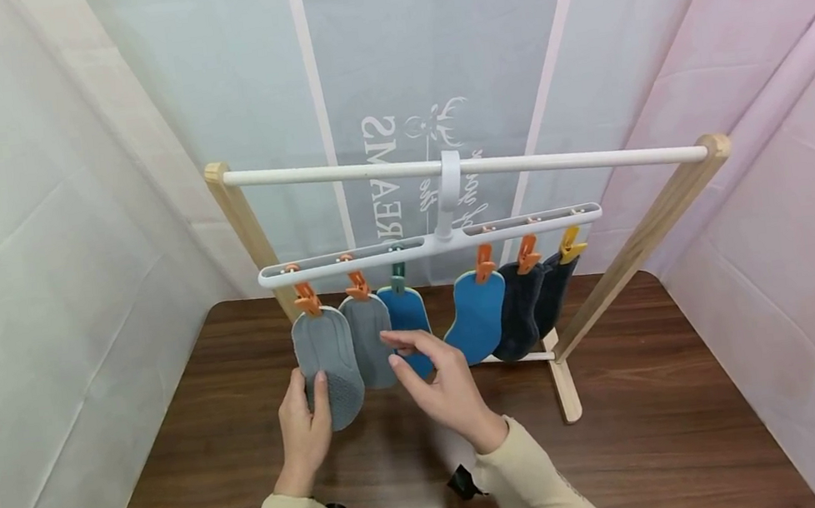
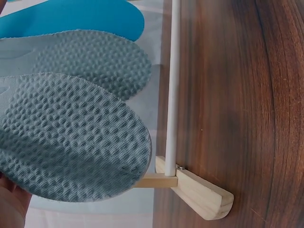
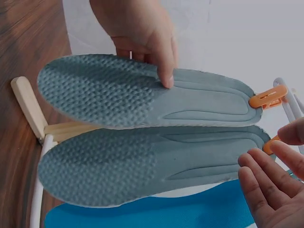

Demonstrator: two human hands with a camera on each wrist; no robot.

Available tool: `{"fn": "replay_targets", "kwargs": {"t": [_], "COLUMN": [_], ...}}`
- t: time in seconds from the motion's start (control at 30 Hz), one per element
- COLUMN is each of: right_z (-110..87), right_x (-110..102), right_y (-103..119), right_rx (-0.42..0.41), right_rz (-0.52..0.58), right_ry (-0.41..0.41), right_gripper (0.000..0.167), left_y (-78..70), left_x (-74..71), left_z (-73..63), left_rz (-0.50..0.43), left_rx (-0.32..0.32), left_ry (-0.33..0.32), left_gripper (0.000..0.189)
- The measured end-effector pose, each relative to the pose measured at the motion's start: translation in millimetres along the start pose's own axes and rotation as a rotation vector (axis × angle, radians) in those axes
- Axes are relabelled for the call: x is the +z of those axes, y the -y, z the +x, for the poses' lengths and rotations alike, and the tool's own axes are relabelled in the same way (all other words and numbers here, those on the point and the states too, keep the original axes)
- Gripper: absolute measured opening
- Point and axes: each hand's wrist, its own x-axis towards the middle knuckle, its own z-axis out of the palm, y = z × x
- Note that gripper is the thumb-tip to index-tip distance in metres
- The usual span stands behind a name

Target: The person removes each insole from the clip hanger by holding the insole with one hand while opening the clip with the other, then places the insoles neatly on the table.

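A grey insole point(image 1: 328, 338) hangs heel-down from an orange clip point(image 1: 307, 299) at the left end of a white hanger point(image 1: 378, 257). My left hand point(image 1: 303, 433) pinches its left edge, thumb on the front face; the fingers behind are mostly hidden. Beside it hangs a second grey insole point(image 3: 109, 166), also clipped. My right hand point(image 1: 447, 388) is raised before this insole and a blue insole point(image 1: 404, 309), fingers loosely bent and holding nothing. In the right wrist view, its fingers point(image 3: 270, 178) appear near the second orange clip; whether they touch anything, I cannot tell.
Farther right hang another blue insole point(image 1: 480, 313) and two dark insoles point(image 1: 522, 312), on orange and yellow clips. A wooden stand's white rod point(image 1: 563, 159) carries the hanger. Its foot point(image 1: 565, 391) rests on the brown table point(image 1: 661, 426). Pale cloth surrounds the table.
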Motion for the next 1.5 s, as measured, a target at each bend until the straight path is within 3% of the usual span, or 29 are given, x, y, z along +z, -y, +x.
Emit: {"fn": "replay_targets", "kwargs": {"t": [0.47, 0.9, 1.27, 1.5], "right_z": [15.5, 28.5, 40.2, 47.5], "right_x": [8, 18, 26, 30], "right_y": [15, 26, 38, 41], "right_rx": [0.004, -0.076, -0.137, -0.124], "right_rz": [0.033, 0.022, -0.048, -0.083], "right_ry": [-0.024, -0.032, 0.026, 0.121], "right_gripper": [0.033, 0.036, 0.045, 0.058], "left_y": [-1.0, -0.5, -0.9, 0.0], "left_x": [-1.4, -1.9, -3.5, -3.7], "left_z": [-2.8, -4.1, -4.6, -5.7], "left_rz": [0.007, 0.016, 0.007, 0.004], "left_rx": [-0.003, -0.022, -0.038, -0.041], "left_ry": [-0.021, -0.014, 0.004, 0.014], "left_gripper": [0.003, 0.006, 0.008, 0.009]}}
